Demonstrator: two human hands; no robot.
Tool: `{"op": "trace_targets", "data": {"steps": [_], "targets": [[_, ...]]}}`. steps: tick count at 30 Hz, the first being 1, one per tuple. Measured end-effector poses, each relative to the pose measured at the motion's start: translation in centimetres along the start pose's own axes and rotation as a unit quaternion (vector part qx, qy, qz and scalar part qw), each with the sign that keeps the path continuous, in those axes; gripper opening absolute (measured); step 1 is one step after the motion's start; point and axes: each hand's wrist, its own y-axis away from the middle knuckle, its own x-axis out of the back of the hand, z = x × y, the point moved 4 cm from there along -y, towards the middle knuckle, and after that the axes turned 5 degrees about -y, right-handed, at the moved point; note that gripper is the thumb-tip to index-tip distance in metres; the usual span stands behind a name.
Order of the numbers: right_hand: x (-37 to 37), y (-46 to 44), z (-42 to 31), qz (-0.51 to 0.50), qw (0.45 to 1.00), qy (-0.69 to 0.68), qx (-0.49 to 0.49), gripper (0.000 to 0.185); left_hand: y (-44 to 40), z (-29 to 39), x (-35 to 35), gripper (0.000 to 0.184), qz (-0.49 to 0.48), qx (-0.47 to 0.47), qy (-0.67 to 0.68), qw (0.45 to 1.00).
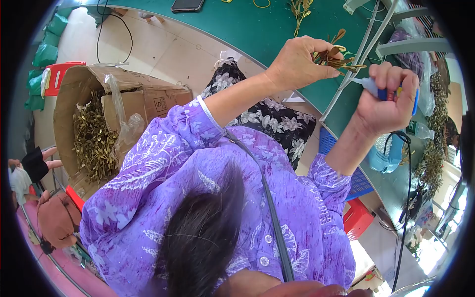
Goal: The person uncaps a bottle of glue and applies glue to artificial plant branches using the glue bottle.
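My left hand (302,62) is closed on a small bunch of gold-brown artificial leaves (339,58), held over the green table (237,27). To its right, my right hand (386,101) is wrapped round a blue-and-white tool (368,85) with a pale nozzle. The nozzle points toward the leaves, close to their right end; whether it touches them I cannot tell. Another gold-leaved sprig (300,12) lies on the table above my left hand.
At left stands a cardboard box (163,105) with many gold sprigs (94,136). A metal frame (341,89) crosses the table beside my hands. A light-blue basket (385,156), black cable (408,183) and bottle (419,130) are at right. A phone (188,5) lies at the top.
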Motion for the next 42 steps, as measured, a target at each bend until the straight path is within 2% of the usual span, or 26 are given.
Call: {"op": "trace_targets", "data": {"steps": [3, 14, 19, 30, 42], "targets": [[-1.2, 0.5, 0.8, -0.003, 0.997, -0.081, -0.005, 0.03, -0.1, 0.4, 0.0, 0.03, -0.012, 0.005, -0.003, 1.0], [-1.6, -0.3, 1.4, 0.029, 0.999, -0.031, 0.012, 0.03, -0.2, 0.1, 0.0, 0.03, -0.001, -0.001, 0.002, 1.0], [-1.8, -0.4, 1.5, 0.0, 0.999, -0.031, 0.012, 0.031, -0.3, -0.5, -0.1, 0.028, 0.023, 0.003, 0.047, 0.999], [-1.9, -0.7, 1.9, -0.024, 0.999, -0.034, 0.013, 0.033, -0.1, 0.2, 0.3, 0.03, -0.002, -0.001, -0.011, 1.0], [-1.9, -0.7, 2.0, -0.026, 0.999, -0.03, 0.008, 0.033, -0.1, 0.1, 0.3, 0.03, 0.002, 0.001, 0.002, 1.0]]}}
